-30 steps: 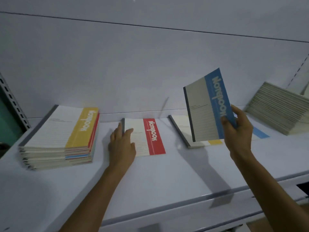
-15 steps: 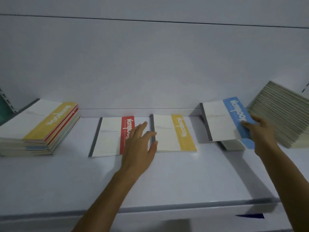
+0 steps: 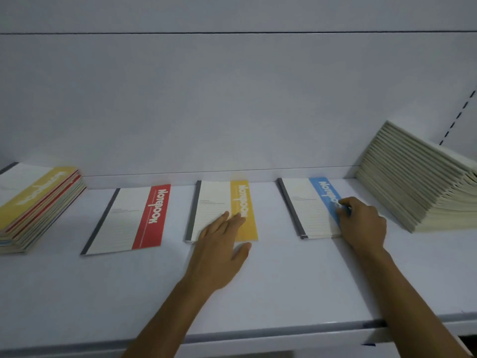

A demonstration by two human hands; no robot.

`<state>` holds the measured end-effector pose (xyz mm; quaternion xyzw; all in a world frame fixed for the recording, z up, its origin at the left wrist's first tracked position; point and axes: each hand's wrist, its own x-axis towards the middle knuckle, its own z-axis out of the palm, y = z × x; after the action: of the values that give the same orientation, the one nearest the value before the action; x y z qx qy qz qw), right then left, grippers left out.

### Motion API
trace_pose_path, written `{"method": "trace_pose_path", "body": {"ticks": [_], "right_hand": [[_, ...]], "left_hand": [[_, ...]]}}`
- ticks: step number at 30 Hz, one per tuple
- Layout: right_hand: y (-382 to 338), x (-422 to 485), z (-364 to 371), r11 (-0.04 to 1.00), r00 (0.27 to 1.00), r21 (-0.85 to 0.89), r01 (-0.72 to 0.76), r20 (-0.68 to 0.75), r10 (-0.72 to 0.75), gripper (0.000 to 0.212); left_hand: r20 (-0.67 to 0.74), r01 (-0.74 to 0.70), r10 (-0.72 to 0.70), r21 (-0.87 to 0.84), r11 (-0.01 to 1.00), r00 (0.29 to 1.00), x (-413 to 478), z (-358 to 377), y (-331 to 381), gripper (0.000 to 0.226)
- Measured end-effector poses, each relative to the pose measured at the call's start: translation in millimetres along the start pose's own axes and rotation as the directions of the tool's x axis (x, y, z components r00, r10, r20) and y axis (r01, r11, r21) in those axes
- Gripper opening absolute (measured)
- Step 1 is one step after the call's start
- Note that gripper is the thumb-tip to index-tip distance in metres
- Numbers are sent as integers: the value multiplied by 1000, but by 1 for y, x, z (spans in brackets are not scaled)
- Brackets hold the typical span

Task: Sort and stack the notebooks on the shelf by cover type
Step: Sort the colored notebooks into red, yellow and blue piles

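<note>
Shelf (image 3: 284, 293): notebooks (image 3: 307, 208) under hands (image 3: 219, 249)

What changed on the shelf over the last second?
The right hand brought the blue notebook down from the air onto a notebook lying on the shelf. The left hand moved from the red notebook to the yellow notebook. Both side stacks stayed.

- The blue notebook (image 3: 313, 206), held up in the air a second ago, now lies flat under the right hand (image 3: 362, 223).
- The left hand (image 3: 219, 250) moved from the red notebook (image 3: 129, 219) onto the yellow notebook (image 3: 223, 209).
</note>
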<state>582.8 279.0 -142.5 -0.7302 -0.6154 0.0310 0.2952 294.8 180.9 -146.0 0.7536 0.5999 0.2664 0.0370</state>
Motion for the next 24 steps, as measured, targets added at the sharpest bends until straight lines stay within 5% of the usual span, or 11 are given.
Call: {"method": "trace_pose_path", "body": {"ticks": [13,17,24], "right_hand": [[-3,-1,-6,999,999,38,-18,31,17,27],[-29,-6,-21,992,988,19,122,-98,-120,26],[-125,-30,-16,914,928,187,359,32,-371,28]], "left_hand": [[53,5,-7,45,999,999,1,-3,5,55],[-28,-32,35,94,995,999,-1,-7,10,52],[-62,12,-10,39,999,998,-9,-16,12,42]]}}
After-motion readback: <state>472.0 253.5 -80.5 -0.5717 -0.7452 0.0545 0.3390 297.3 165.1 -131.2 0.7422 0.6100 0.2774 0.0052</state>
